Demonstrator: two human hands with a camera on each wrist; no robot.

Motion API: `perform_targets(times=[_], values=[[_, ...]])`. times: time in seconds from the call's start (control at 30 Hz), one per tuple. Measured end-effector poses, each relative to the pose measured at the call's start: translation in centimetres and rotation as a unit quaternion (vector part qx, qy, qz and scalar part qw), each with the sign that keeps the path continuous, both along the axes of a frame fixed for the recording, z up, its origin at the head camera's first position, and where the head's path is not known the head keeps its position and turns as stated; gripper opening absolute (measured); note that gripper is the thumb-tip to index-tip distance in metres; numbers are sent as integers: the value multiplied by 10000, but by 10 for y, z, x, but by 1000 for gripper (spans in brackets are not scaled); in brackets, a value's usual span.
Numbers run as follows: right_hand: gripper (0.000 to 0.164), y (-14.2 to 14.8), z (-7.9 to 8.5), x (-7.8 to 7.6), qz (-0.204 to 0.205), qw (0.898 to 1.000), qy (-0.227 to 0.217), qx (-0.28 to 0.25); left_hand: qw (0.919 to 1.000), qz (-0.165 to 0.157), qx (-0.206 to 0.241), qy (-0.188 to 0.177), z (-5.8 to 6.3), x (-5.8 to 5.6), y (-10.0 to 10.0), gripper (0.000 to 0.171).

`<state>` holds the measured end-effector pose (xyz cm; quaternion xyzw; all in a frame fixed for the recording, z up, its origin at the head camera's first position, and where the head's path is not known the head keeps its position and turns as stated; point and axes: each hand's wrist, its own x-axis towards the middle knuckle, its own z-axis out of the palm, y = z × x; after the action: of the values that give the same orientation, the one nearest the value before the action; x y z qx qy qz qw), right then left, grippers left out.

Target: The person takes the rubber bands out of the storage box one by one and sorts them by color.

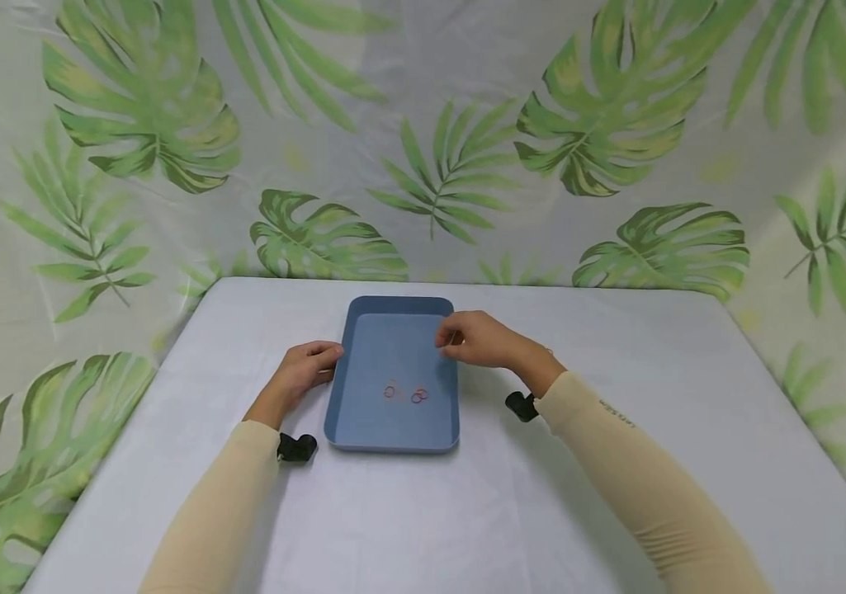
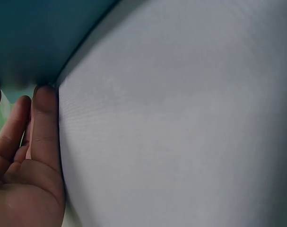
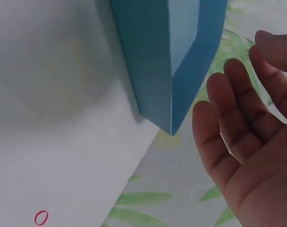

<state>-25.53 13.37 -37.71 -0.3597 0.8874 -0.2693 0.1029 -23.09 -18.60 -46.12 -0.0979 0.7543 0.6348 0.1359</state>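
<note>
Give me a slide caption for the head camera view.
Left hand and right hand at opposite sides of a blue tray holding small reddish rings.

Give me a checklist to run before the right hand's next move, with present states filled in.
1. Blue tray flat on the white-covered table, open side up: ok.
2. Left hand in contact with the tray's left side: ok.
3. Small rings inside the tray, toward the wearer's end: ok.
4. No stray ring outside: not ok; the right wrist view shows a red ring on the white cover.
5. Right hand empty: cannot tell; its pinch point is unclear.
</note>
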Motion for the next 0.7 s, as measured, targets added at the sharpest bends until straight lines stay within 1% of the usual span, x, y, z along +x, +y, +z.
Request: perform_targets(times=[0.2,0.3,0.43,0.53,0.63,0.7], values=[[13,-9,3,3,-8,9996,249,144,10000,-81,49,10,-2,-3,-1,45],[14,-18,4,3,32,9990,351,260,10000,-35,76,2,-2,-3,-1,45],[14,-33,6,2,109,9980,455,434,9999,4,71,75,0,-3,-2,45],[14,-43,1,0,249,9966,461,639,9999,-18,65,96,0,-2,-2,45],[15,-49,-8,-1,391,9946,394,872,9999,-59,45,96,-1,-1,-1,45],[15,-51,-15,0,404,9936,334,1000,9999,-77,18,110,-1,0,-1,45]])
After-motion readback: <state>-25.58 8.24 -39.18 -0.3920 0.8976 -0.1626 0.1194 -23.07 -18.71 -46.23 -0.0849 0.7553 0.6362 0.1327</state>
